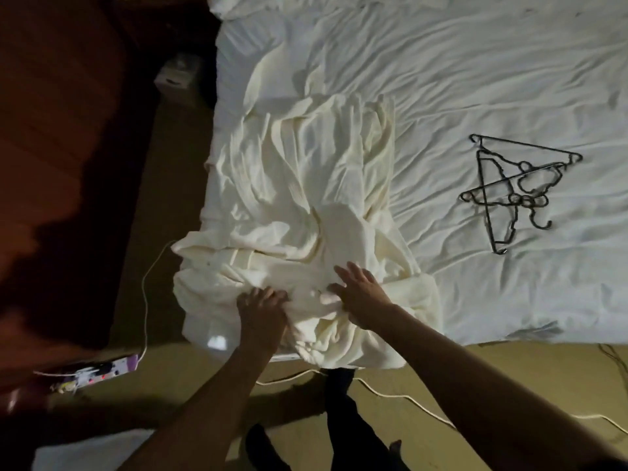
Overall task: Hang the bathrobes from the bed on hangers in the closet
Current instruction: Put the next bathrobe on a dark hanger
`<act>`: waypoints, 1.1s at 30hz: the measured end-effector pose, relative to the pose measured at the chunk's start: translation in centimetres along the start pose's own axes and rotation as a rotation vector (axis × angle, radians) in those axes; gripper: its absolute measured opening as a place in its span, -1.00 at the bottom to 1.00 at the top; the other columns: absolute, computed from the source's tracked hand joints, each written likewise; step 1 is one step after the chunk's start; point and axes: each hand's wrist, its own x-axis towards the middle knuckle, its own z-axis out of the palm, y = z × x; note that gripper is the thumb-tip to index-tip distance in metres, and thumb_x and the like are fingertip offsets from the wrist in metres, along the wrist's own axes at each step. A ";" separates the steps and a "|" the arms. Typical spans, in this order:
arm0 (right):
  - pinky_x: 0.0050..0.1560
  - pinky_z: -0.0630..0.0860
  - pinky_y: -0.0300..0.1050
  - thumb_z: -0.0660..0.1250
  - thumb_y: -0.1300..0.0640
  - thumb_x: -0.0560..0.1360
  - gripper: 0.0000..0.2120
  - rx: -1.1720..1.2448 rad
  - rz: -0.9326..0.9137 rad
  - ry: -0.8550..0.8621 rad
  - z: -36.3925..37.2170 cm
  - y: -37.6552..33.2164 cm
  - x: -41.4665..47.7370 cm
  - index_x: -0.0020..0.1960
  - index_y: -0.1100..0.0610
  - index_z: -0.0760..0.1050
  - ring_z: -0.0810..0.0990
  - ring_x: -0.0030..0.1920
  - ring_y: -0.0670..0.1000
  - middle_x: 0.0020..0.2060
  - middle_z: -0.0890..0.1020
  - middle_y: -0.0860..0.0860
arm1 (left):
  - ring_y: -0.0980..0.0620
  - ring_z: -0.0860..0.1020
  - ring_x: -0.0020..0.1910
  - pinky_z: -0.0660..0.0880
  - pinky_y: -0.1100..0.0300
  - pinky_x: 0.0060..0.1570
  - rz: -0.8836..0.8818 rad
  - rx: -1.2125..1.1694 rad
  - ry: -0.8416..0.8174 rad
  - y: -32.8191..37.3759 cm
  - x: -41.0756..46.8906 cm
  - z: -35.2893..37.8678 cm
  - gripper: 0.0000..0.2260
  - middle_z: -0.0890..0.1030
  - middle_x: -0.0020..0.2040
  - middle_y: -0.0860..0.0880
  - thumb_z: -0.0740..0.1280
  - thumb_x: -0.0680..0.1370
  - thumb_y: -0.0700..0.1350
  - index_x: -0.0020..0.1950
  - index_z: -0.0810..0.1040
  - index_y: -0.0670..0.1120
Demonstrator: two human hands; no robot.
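Bathrobes (306, 198) heaped cream-white on the near left corner of the bed (475, 79), folds spilling over the bed's near edge. Head view: left hand (261, 307) clenched into the cloth at that edge; right hand (360, 294) flat just beside it, fingers spread, pressing the heap and gripping nothing. Dark tangled hangers (509, 192) lie on the bed, well right of the heap. Cloth looks soft, limp and bulky; likely sags and drags when lifted. Best hold probably collar or shoulders, which are hidden in the folds.
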 end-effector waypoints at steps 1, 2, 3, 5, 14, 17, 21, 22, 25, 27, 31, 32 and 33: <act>0.46 0.29 0.17 0.39 0.04 0.53 -0.47 0.019 -0.008 -0.034 0.0 0.9 0.6 0.48 -0.05 0.38 0.21 0.53 0.21 0.50 0.34 0.08 | -0.14 0.63 -0.14 0.45 -0.05 -0.05 -0.016 -0.052 0.027 -0.1 0.5 -0.5 -0.79 0.65 -0.18 0.06 0.45 0.30 -0.10 -0.08 0.65 0.05; 0.39 0.36 0.12 0.37 0.01 0.56 -0.55 0.075 0.011 -0.055 -0.3 1.6 0.9 0.43 -0.05 0.44 0.31 0.47 0.16 0.40 0.44 0.04 | -0.12 0.63 -0.15 0.46 -0.02 -0.08 -0.042 -0.123 0.014 -0.1 0.9 -1.2 -0.82 0.67 -0.19 0.06 0.37 0.34 -0.09 -0.09 0.65 0.05; 0.34 0.42 0.07 0.38 -0.03 0.57 -0.60 0.150 0.032 -0.066 -1.1 2.5 1.2 0.40 -0.05 0.48 0.39 0.41 0.13 0.33 0.51 0.01 | -0.10 0.64 -0.12 0.49 -0.01 -0.07 -0.101 -0.215 -0.001 -0.1 1.4 -2.1 -0.82 0.69 -0.16 0.07 0.31 0.38 -0.08 -0.07 0.64 0.05; 0.27 0.47 0.01 0.41 -0.08 0.55 -0.64 0.322 0.070 -0.016 -3.6 4.4 1.5 0.31 0.00 0.58 0.51 0.32 0.13 0.24 0.62 0.02 | 0.02 0.64 -0.06 0.53 0.09 -0.02 -0.218 -0.389 -0.012 -0.1 2.3 -4.8 -0.79 0.69 -0.09 0.12 0.23 0.45 -0.02 -0.03 0.63 0.03; -0.14 0.46 -0.05 0.43 0.06 0.54 -0.90 0.630 0.308 0.846 -23.5 11.3 -3.4 -0.05 0.08 0.67 0.64 -0.12 0.11 -0.21 0.68 0.05 | 0.07 0.60 -0.06 0.45 0.33 -0.07 -0.199 -0.593 0.306 0.4 9.5 -18.3 -0.81 0.66 -0.08 0.06 0.34 0.55 -0.33 0.02 0.66 -0.08; -0.08 0.51 -0.04 0.44 -0.02 0.51 -0.85 0.801 0.338 1.106 -30.8 10.5 -5.7 -0.02 0.05 0.66 0.61 -0.15 -0.01 -0.27 0.63 -0.07 | -0.01 0.62 -0.06 0.49 0.15 -0.04 -0.083 -0.537 0.306 1.7 11.8 -22.6 -0.82 0.68 -0.06 0.00 0.33 0.54 -0.33 0.00 0.65 -0.08; -0.15 0.51 -0.18 0.42 0.04 0.47 -0.91 0.863 0.140 1.421 -40.8 7.6 -11.0 -0.03 -0.03 0.65 0.57 -0.24 -0.23 -0.29 0.63 -0.19 | -0.02 0.64 -0.04 0.41 0.25 -0.13 -0.034 -0.505 0.241 4.7 13.9 -27.2 -0.81 0.62 -0.12 0.07 0.38 0.55 -0.24 -0.05 0.58 0.07; -0.18 0.50 -0.22 0.42 0.07 0.47 -0.91 0.857 0.068 1.474 -43.1 6.5 -12.6 -0.03 -0.04 0.64 0.56 -0.25 -0.26 -0.28 0.63 -0.20 | -0.03 0.63 0.05 0.42 0.25 -0.07 -0.052 -0.546 0.248 5.7 14.5 -28.5 -0.82 0.61 -0.03 0.05 0.40 0.56 -0.21 0.05 0.57 0.07; -0.18 0.50 -0.26 0.40 0.24 0.46 -0.83 0.803 -0.160 1.556 -48.7 2.8 -17.3 -0.05 -0.01 0.62 0.56 -0.22 -0.26 -0.25 0.64 -0.20 | 0.00 0.39 0.42 0.40 0.14 0.29 0.066 -0.640 0.404 9.6 15.7 -33.3 -0.30 0.36 0.40 -0.04 0.55 0.46 -0.02 0.52 0.29 0.04; -0.15 0.55 -0.16 0.33 0.40 0.43 -0.74 0.862 -0.379 1.518 -50.8 1.2 -19.9 -0.05 0.07 0.60 0.61 -0.17 -0.13 -0.20 0.65 -0.11 | -0.02 0.24 0.53 0.28 0.05 0.45 0.161 -0.679 0.567 12.6 15.8 -37.3 0.03 0.21 0.55 -0.03 0.62 0.34 0.16 0.63 0.07 0.05; -0.21 0.31 -0.02 0.24 0.55 0.42 -0.64 1.212 -0.776 1.163 -51.2 1.3 -23.5 -0.05 0.12 0.54 0.43 -0.19 0.16 -0.20 0.51 0.13 | -0.04 0.26 0.58 0.25 -0.12 0.54 0.223 -0.542 0.567 16.4 18.3 -41.2 0.30 0.27 0.60 -0.02 0.59 0.11 0.46 0.65 0.00 0.07; -0.21 0.30 0.00 0.24 0.55 0.43 -0.63 1.239 -0.797 1.092 -50.9 1.9 -23.9 -0.07 0.09 0.55 0.40 -0.18 0.18 -0.18 0.48 0.15 | -0.04 0.38 0.51 0.35 -0.14 0.48 0.257 -0.538 0.465 16.7 19.1 -41.3 0.24 0.40 0.53 0.00 0.56 0.10 0.50 0.63 0.12 0.07; -0.20 0.33 -0.01 0.24 0.53 0.45 -0.62 1.232 -0.772 1.056 -50.3 2.9 -24.1 -0.09 0.06 0.57 0.42 -0.17 0.16 -0.17 0.49 0.14 | -0.06 0.50 0.40 0.45 -0.14 0.38 0.288 -0.553 0.328 16.7 19.4 -41.2 0.09 0.54 0.42 -0.02 0.52 0.13 0.50 0.55 0.33 0.06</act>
